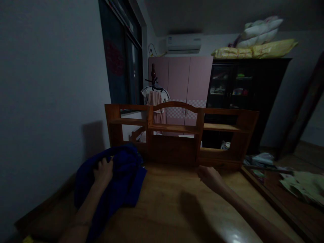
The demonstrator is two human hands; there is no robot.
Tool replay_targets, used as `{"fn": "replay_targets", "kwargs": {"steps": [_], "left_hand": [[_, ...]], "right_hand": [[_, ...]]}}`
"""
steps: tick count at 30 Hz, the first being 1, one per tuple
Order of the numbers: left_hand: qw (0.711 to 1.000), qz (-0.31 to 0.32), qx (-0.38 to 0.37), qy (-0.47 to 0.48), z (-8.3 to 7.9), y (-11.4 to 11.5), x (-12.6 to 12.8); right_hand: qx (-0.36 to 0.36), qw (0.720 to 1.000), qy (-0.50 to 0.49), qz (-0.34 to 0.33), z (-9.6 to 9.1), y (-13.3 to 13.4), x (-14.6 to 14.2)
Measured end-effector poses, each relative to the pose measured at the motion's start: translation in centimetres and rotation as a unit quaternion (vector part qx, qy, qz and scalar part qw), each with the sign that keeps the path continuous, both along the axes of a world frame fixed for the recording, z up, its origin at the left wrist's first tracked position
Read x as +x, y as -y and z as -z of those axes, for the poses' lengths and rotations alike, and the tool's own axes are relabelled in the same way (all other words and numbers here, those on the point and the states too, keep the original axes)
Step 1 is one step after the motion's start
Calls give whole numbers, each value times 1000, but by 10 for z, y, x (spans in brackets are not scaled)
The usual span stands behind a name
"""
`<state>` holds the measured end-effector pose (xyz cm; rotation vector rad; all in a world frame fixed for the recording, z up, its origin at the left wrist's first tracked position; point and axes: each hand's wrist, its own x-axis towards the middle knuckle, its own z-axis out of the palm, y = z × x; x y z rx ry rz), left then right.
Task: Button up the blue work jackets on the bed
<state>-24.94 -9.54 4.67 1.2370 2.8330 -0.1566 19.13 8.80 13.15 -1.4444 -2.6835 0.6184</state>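
Note:
A bunched dark blue cloth, perhaps a garment (126,180), lies in loose folds on the left of a light wooden surface (157,209), close to the wall. My left hand (104,170) is on its upper part, fingers curled into the fabric and closed on it. A small yellow spot shows by the fingertips. Over the right half of the surface is my right hand (209,176), closed with fingers bent in; I see nothing sticking out of it. Its shadow falls on the wood below.
A wooden shelf rack (174,129) with compartments runs along the far edge of the surface. The wall (50,101) bounds the left side. Past the raised right edge (268,200) lie pale papers or cloth (303,185). Behind stand a pink wardrobe (178,77) and a dark cabinet (265,84).

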Motion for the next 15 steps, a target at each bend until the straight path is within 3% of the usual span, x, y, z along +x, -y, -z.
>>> {"fn": "replay_targets", "kwargs": {"steps": [2,4,6,8,9,11,13,15], "left_hand": [[999,-10,-43,17,-23,-6,4],[999,12,-42,6,-60,-19,22],[995,85,40,-14,-95,-40,58],[972,160,172,-9,-113,-65,109],[951,218,217,15,-112,-78,136],[917,312,243,53,-90,-97,187],[880,415,220,75,-48,-107,222],[845,494,182,98,-3,-107,240]], "right_hand": [[-19,1000,-11,21,13,-11,11],[-36,998,-34,34,28,-20,19],[-37,997,-55,46,43,-25,22],[-15,996,-69,53,58,-26,21],[5,996,-73,56,66,-24,20],[49,994,-80,61,81,-18,19],[70,991,-90,63,95,-10,19],[58,992,-98,54,105,-2,19]]}}
